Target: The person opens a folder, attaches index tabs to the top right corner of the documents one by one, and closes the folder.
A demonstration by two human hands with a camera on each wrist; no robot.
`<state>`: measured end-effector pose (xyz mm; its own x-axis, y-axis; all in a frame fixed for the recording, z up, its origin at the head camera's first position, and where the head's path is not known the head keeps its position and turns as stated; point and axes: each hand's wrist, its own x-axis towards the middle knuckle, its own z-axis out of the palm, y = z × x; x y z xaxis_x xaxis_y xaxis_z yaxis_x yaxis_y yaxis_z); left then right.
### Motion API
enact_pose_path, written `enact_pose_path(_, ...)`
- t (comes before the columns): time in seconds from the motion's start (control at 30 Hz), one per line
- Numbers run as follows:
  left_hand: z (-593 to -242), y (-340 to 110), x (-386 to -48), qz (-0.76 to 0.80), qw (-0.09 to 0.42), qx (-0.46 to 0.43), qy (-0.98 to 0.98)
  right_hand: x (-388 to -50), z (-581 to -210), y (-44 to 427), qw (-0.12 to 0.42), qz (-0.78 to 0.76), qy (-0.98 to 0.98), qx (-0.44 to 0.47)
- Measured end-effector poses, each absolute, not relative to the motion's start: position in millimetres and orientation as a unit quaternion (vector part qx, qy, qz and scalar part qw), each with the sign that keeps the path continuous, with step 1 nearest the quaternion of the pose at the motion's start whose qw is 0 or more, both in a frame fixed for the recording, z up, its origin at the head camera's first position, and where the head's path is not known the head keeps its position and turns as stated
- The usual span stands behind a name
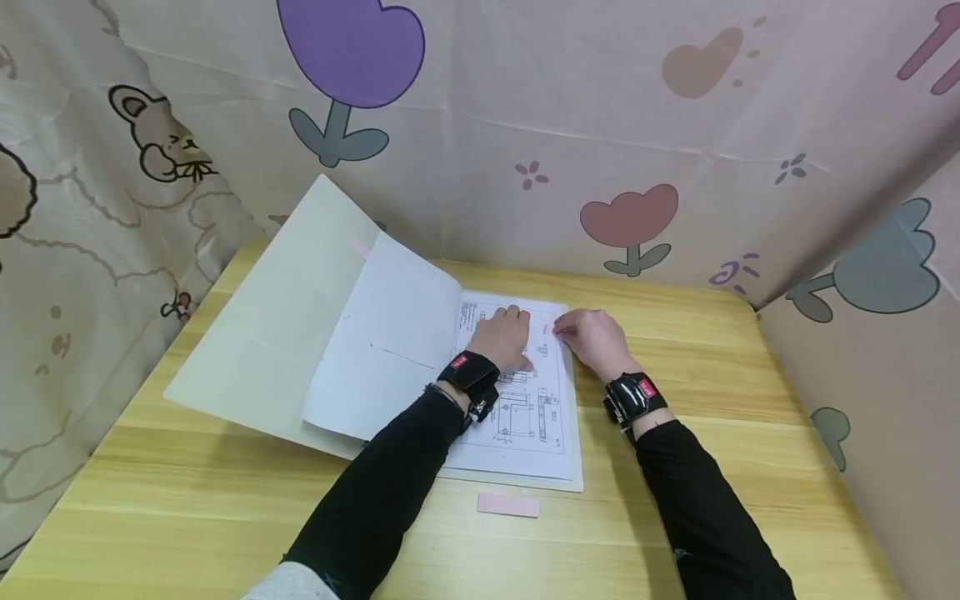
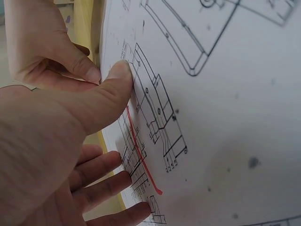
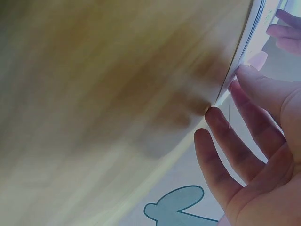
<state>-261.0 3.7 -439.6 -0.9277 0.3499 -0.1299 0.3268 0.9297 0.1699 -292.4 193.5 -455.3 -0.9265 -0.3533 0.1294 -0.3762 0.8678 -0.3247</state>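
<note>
A booklet of technical drawings lies turned to a printed page point(image 1: 517, 462). My left hand point(image 1: 501, 337) rests on the page, thumb point(image 2: 120, 75) and spread fingertips touching the paper in the left wrist view. Near the page's upper right edge, my right hand point(image 1: 597, 340) pinches a small pink sticky tab point(image 1: 548, 328) between thumb and index finger. The right wrist view shows the tab point(image 3: 257, 60) beside the thumb tip, the other fingers point(image 3: 216, 165) loosely extended past the paper's edge. How much of the tab touches the page is hidden.
The booklet's pale cover point(image 1: 262, 333) and a turned-over sheet point(image 1: 382, 350) stand raised on the left, with another pink tab point(image 1: 360, 247) at the sheet's top. A pink sticky-note pad point(image 1: 508, 505) lies on the wooden table point(image 1: 697, 350) before the booklet. Patterned cloth point(image 1: 480, 208) hangs behind.
</note>
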Motion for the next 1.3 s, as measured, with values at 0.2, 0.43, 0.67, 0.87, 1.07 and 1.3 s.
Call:
enact_pose_path(0.2, -439.0, 4.8, -261.6, 0.077, 0.081, 0.167, 0.98, -289.9, -453.0, 194.5, 0.016, 0.151, -0.969, 0.194)
enact_pose_path(0.43, -440.8, 14.7, -261.9, 0.022, 0.082, 0.189, 0.978, -289.5, -452.9, 200.9, -0.001, 0.164, -0.966, 0.2)
enact_pose_path(0.67, -438.5, 22.8, -257.6, -0.041, 0.081, 0.203, 0.975, -286.8, -451.8, 205.0, -0.007, 0.172, -0.959, 0.226)
enact_pose_path(0.87, -437.4, 24.6, -255.3, -0.061, 0.086, 0.204, 0.973, -287.3, -455.7, 205.4, -0.013, 0.178, -0.957, 0.229)
enact_pose_path(1.07, -435.7, 26.0, -249.7, -0.068, 0.074, 0.193, 0.976, -287.6, -457.3, 205.5, -0.017, 0.176, -0.958, 0.225)
enact_pose_path(1.3, -439.5, 27.6, -251.5, -0.065, 0.059, 0.187, 0.979, -286.5, -455.9, 205.4, -0.01, 0.174, -0.959, 0.225)
